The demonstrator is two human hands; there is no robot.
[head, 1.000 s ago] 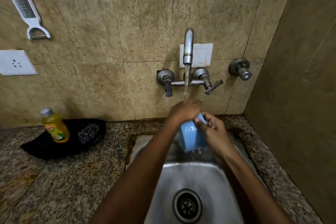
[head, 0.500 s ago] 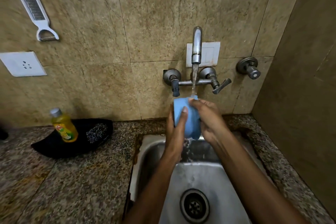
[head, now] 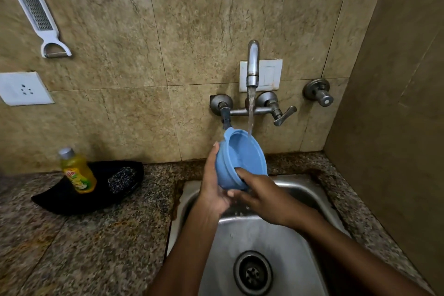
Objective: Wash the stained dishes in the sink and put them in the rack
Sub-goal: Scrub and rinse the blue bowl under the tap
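While water runs from the wall tap [head: 252, 65], the steel sink [head: 276, 230] sits at near right in the granite counter [head: 84, 235]. Above the sink's far edge, the blue bowl [head: 240, 158] tilts under the stream. The left hand [head: 213, 190] cups its left side, fingers curled around it; the right hand [head: 262, 194] grips its near rim. A yellow soap bottle [head: 77, 172] stands at far left.

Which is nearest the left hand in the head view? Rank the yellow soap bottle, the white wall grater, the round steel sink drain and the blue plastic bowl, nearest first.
From the left hand:
1. Blue plastic bowl, held in that hand under the running water.
2. Round steel sink drain, below in the basin.
3. Yellow soap bottle, left on the counter.
4. White wall grater, high on the left wall.
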